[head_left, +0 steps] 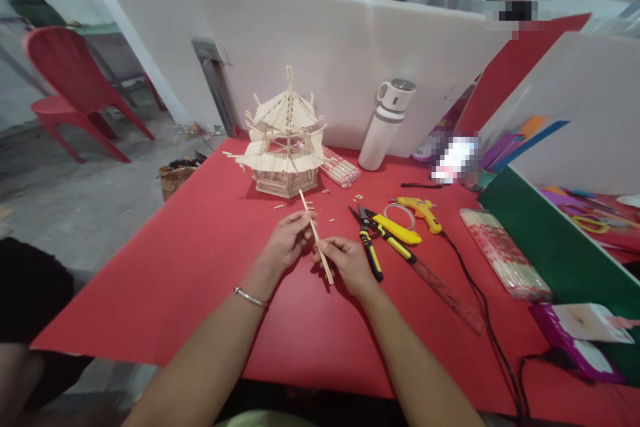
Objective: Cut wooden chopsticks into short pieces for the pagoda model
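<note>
A slim pair of pale wooden chopsticks (316,235) slants between my hands, its far end pointing at the pagoda model. My left hand (290,238) pinches it near the upper part, thumb on top. Lower down, my right hand (346,263) has its thumb and fingers closed on the same chopsticks. Just beyond stands a tiered pagoda model (287,163) built of similar sticks, with small cut pieces scattered before it. To the right of my right hand lie black-and-yellow pliers (371,250) and a second cutting tool (397,243).
Nearby are a yellow utility knife (399,229), a yellow glue gun (420,212) with a trailing cord, and a red ruler (447,293). Chopstick packs (505,253) lie right. A white flask (383,130) stands before the white partition (320,33). A red chair (80,87) is left.
</note>
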Action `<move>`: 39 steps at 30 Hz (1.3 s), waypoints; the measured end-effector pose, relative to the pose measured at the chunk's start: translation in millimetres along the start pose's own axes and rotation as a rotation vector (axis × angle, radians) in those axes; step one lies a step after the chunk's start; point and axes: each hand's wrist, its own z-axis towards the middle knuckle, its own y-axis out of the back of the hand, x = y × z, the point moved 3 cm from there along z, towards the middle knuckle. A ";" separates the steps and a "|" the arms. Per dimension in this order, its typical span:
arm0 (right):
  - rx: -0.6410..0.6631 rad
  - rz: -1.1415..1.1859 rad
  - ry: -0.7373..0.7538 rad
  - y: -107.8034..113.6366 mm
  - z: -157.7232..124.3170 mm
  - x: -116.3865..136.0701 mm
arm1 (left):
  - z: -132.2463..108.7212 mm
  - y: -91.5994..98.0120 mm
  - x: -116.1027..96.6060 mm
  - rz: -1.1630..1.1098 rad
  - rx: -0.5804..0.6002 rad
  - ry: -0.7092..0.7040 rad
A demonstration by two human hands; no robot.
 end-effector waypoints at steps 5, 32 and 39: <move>0.062 -0.001 -0.007 -0.7 -3.2 2.7 | 0.7 1.2 -1.2 -0.020 -0.013 -0.012; 0.074 -0.053 0.027 -2.3 -10.5 5.2 | 0.4 3.0 0.0 -0.038 0.001 -0.020; -0.006 -0.051 0.060 1.1 -5.6 4.1 | -1.6 2.4 4.6 0.023 0.041 0.039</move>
